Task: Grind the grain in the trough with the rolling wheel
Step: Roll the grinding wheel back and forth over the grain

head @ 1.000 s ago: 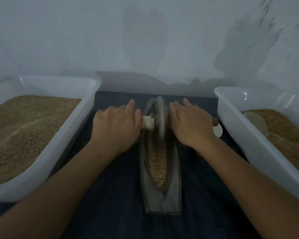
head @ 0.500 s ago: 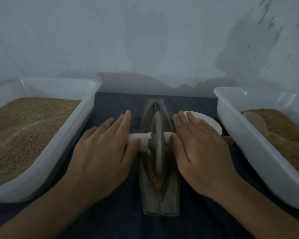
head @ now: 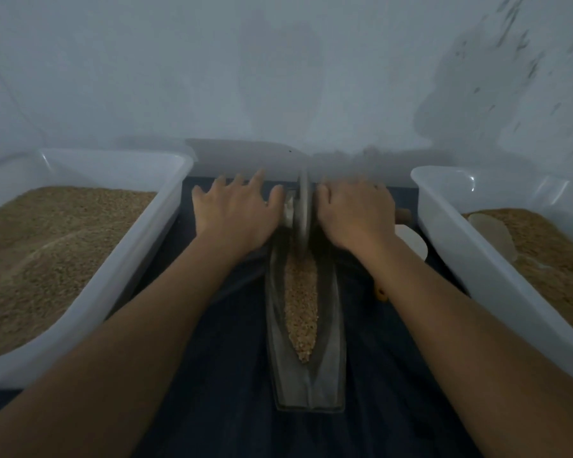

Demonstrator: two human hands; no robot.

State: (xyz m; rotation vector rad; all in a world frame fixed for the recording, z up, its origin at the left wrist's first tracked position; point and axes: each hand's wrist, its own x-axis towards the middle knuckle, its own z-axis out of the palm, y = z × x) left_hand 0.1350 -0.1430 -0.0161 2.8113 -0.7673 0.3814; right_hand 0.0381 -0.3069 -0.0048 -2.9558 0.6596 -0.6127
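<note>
Both hands press flat on the axle, the left hand (head: 237,211) with fingers straight, the right hand (head: 356,213) too blurred to tell. The wheel (head: 303,209) stands at the trough's (head: 339,342) far end. Grain (head: 300,309) lies along the trough's groove.

A small hand-milling workspace, likely a makeshift grain-processing corner set against a plain, scuffed grey-white wall (head: 278,77). At 9 o'clock a white rectangular plastic tub (head: 153,239) holds brown grain; another white plastic tub (head: 444,233) sits at 3 o'clock. Between them, on a dark blue cloth (head: 219,375), lies a narrow grey boat-shaped grinding trough (head: 331,325).
</note>
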